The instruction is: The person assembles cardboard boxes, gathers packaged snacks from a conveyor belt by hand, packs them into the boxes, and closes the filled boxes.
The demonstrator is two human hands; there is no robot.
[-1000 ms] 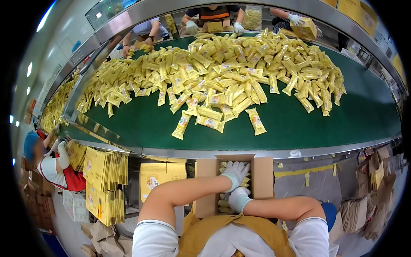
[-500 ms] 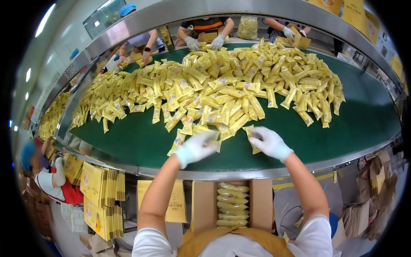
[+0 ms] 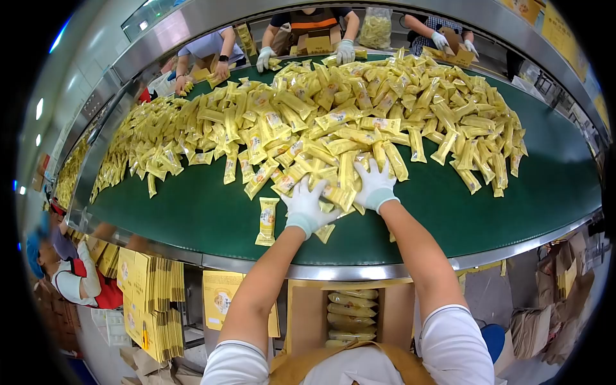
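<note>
Many yellow wrapped packets (image 3: 340,119) lie heaped on a green conveyor belt (image 3: 192,221). My left hand (image 3: 308,205), in a white glove, rests at the front edge of the heap with its fingers spread. Beside it on the right, my right hand (image 3: 375,184), also gloved, has its fingers spread on the packets. A single packet (image 3: 266,221) lies on the belt left of my left hand. Below the belt, an open cardboard box (image 3: 308,314) in front of my body has a row of packets (image 3: 351,313) inside.
A metal rail (image 3: 308,272) edges the belt. Stacks of flattened yellow cartons (image 3: 151,301) stand at the left, near a person in a red apron (image 3: 109,289). Across the belt, several people work with gloved or bare hands and small boxes. Folded brown cardboard (image 3: 532,327) is at the right.
My hands went from the box to the belt, then farther forward onto the heap and closer together. The box's packets came into view. Hands across the belt have shifted.
</note>
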